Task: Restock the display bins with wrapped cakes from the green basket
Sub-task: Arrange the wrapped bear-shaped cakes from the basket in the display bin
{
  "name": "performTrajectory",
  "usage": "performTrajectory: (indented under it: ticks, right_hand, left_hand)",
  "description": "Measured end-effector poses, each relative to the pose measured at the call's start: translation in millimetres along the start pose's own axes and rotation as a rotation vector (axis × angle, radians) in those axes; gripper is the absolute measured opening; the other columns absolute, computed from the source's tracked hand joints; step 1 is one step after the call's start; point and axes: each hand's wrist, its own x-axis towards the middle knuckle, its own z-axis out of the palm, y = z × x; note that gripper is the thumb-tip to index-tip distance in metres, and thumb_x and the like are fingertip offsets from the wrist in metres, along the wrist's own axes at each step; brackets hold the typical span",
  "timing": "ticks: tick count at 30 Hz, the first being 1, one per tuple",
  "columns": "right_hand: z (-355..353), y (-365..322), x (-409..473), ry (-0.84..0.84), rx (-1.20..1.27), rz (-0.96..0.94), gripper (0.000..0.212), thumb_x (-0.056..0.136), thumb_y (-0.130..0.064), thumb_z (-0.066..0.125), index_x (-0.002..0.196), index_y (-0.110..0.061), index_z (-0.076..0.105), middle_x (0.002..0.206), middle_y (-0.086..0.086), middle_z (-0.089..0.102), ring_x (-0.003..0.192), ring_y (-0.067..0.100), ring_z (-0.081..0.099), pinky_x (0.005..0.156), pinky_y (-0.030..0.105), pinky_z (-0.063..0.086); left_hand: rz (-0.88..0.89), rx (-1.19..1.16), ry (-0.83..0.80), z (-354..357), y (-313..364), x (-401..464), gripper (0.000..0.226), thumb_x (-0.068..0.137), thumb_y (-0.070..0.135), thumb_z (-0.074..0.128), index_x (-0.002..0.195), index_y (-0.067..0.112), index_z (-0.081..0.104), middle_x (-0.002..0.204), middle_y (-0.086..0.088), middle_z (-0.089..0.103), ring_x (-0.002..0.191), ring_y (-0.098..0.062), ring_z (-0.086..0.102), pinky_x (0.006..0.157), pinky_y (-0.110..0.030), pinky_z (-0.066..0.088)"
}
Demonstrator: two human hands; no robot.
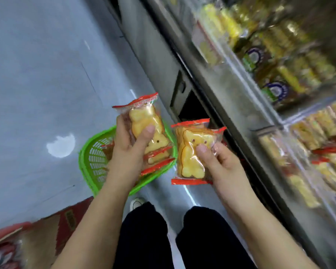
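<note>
My left hand [129, 146] grips a stack of clear-wrapped, bear-shaped yellow cakes with red end seals [144, 121], held above the green basket [89, 158] on the floor. My right hand [219, 162] grips another small stack of the same wrapped cakes [192, 152], just left of the display's lower edge. The display bins [308, 133] on the right hold rows of similar yellow cakes behind clear fronts; this side is blurred. More red-edged wrappers show inside the basket under my left hand.
A grey floor [47, 74] spreads to the left. An open cardboard box [37, 235] with red print lies at the lower left. My dark-trousered legs and a white shoe [136, 202] are below. The metal base of the display [163, 65] runs diagonally.
</note>
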Motion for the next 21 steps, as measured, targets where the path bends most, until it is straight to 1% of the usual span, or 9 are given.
performTrajectory:
  ticks: [1,3,6,7,9,11,15,19,21]
  right_hand:
    - [-11,-27,-18,0.051,0.007,-0.05,0.02,0.082,-0.035,0.06,0.088,-0.018,0.068,0.078,-0.012,0.072,0.072,-0.002,0.065,0.066,0.015,0.052]
    - [-36,-71,-48,0.162,0.003,-0.124,0.024,0.083,-0.04,0.061,0.086,-0.018,0.065,0.074,-0.018,0.069,0.067,-0.008,0.061,0.061,0.008,0.047]
    - [-79,-107,-76,0.354,-0.043,-0.145,0.029,0.078,-0.052,0.06,0.083,-0.024,0.065,0.079,-0.009,0.063,0.075,0.004,0.057,0.071,0.029,0.052]
    - [-93,-113,-84,0.4,-0.034,-0.143,0.024,0.078,-0.05,0.059,0.086,-0.028,0.066,0.083,-0.005,0.063,0.081,0.01,0.058,0.078,0.042,0.052]
    - [-123,-115,-96,0.49,-0.017,-0.129,0.021,0.079,-0.045,0.06,0.09,-0.03,0.068,0.091,-0.001,0.069,0.089,0.019,0.064,0.086,0.053,0.051]
    - [-154,-110,-107,0.568,0.0,-0.089,0.026,0.076,-0.046,0.063,0.093,-0.027,0.07,0.094,-0.001,0.072,0.09,0.02,0.067,0.082,0.049,0.055]
    - [-206,-90,-128,0.704,-0.048,-0.01,0.015,0.08,-0.041,0.067,0.085,-0.028,0.071,0.084,-0.01,0.073,0.077,0.004,0.069,0.064,0.02,0.052]
    - [-236,-66,-138,0.807,-0.36,0.137,0.01,0.083,-0.042,0.061,0.088,-0.033,0.063,0.102,-0.004,0.065,0.09,0.011,0.063,0.072,0.026,0.048]
    - [-240,-54,-138,0.77,-0.424,0.242,0.014,0.085,-0.041,0.058,0.093,-0.031,0.061,0.104,0.001,0.063,0.092,0.019,0.062,0.079,0.036,0.051]
  left_hand:
    - [-0.009,-0.014,-0.047,17,27,-5,0.029,0.082,0.026,0.058,0.104,0.044,0.052,0.104,0.013,0.064,0.094,-0.006,0.064,0.073,-0.024,0.053]
    - [-0.047,-0.006,-0.176,53,72,-16,0.028,0.079,0.035,0.061,0.097,0.054,0.053,0.108,0.009,0.063,0.104,-0.024,0.062,0.084,-0.048,0.053]
    - [-0.074,0.026,-0.337,108,113,-24,0.029,0.071,0.045,0.062,0.098,0.051,0.053,0.107,0.009,0.061,0.104,-0.025,0.059,0.092,-0.064,0.044]
    - [-0.069,0.058,-0.383,127,120,-26,0.03,0.07,0.047,0.062,0.099,0.048,0.053,0.104,0.013,0.062,0.101,-0.017,0.06,0.092,-0.062,0.044]
    - [-0.056,0.131,-0.485,160,127,-28,0.027,0.071,0.049,0.061,0.097,0.05,0.053,0.099,0.019,0.064,0.097,-0.009,0.061,0.092,-0.057,0.047]
    - [-0.074,0.164,-0.572,189,127,-28,0.025,0.071,0.05,0.061,0.094,0.054,0.053,0.098,0.02,0.066,0.097,-0.01,0.063,0.09,-0.056,0.048]
    - [-0.043,0.376,-0.768,235,114,-32,0.031,0.071,0.058,0.059,0.097,0.046,0.048,0.097,0.01,0.066,0.093,-0.024,0.064,0.085,-0.054,0.051]
    - [-0.052,0.593,-0.917,274,93,-27,0.024,0.077,0.053,0.058,0.095,0.046,0.045,0.085,0.025,0.062,0.089,-0.012,0.062,0.077,-0.033,0.049]
    - [-0.037,0.706,-0.96,290,83,-22,0.033,0.081,0.053,0.058,0.109,0.045,0.044,0.091,0.029,0.057,0.093,-0.012,0.057,0.071,-0.02,0.041]
